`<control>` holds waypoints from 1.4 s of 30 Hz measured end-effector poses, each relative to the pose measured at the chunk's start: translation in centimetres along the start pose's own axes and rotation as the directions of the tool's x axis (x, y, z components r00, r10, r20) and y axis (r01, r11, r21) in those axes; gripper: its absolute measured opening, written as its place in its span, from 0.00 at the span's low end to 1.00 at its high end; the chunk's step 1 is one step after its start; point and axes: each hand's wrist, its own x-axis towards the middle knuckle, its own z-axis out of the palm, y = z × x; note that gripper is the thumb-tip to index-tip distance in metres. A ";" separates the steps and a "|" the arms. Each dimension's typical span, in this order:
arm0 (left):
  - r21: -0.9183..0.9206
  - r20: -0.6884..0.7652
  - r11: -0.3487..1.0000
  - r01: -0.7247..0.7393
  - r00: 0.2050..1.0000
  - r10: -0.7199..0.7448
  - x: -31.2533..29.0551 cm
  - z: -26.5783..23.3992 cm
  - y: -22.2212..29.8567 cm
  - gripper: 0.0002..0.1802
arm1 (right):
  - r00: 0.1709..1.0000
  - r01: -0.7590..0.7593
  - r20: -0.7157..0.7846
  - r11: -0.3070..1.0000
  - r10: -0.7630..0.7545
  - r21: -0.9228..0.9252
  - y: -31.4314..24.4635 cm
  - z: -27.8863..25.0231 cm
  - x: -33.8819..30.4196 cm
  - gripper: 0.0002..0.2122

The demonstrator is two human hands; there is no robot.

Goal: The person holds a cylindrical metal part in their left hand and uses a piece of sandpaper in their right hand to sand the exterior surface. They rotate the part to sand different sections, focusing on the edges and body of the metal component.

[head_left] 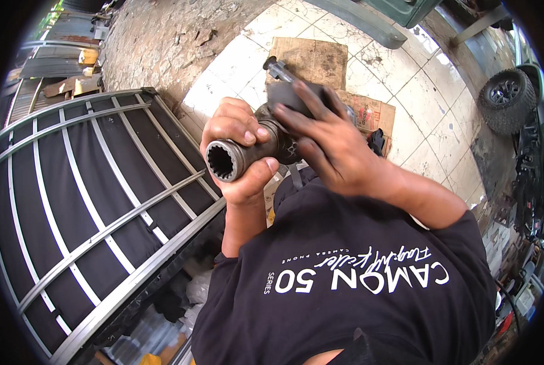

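My left hand [230, 125] is wrapped round a greasy metal drive shaft yoke [252, 153], thumb below and fingers above. Its hollow, toothed end points toward the lower left. My right hand [344, 149] lies over the far end of the part, with blackened fingers stretched out and spread. Under those fingers is a smooth dark grey piece [289, 100]; I cannot make out what it is. Beyond it sticks out a metal rod [278, 68] with a wider, dark round end. The right palm and the joint beneath it are mostly hidden.
Flattened, stained cardboard [320, 58] lies on the white tiled floor [433, 137]. To the left is a large black panel with a metal frame [95, 234]. A knobbly-tyred wheel [507, 100] stands at the right. A dark glove-like thing [376, 141] lies on the cardboard.
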 end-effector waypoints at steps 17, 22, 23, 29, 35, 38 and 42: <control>-0.173 -0.055 0.984 0.034 0.998 -0.044 0.3 0.4 -0.8 0.23 | 0.998 0.024 0.055 1.000 -0.024 0.005 0.0 -1.0 -1.1 0.21; -0.272 -0.066 0.956 0.106 0.989 -0.129 -0.1 0.4 -1.1 0.24 | 0.996 0.039 0.083 0.990 -0.028 -0.133 1.2 -1.1 0.0 0.21; -0.260 -0.078 0.959 0.114 0.987 -0.138 0.0 0.4 -1.1 0.24 | 0.995 0.032 0.092 0.994 -0.022 -0.109 1.7 -1.3 1.0 0.21; -0.356 -0.174 0.927 0.117 0.966 -0.189 0.6 0.3 -0.9 0.24 | 0.990 0.068 0.136 0.984 -0.045 -0.165 1.1 -2.2 -1.9 0.20; -0.375 -0.071 0.923 0.086 0.990 -0.121 0.5 0.4 -1.3 0.23 | 0.993 -0.014 0.115 0.990 0.029 -0.137 2.0 -1.5 1.7 0.18; -0.454 -0.074 0.884 0.111 0.984 -0.162 0.5 0.5 -1.0 0.23 | 0.998 0.023 0.066 0.999 -0.020 -0.036 1.6 -1.6 0.6 0.16; -0.519 -0.001 0.847 0.113 0.991 -0.132 0.0 -0.4 -1.4 0.22 | 0.997 0.048 0.049 0.992 -0.054 0.115 1.3 -2.9 -1.7 0.15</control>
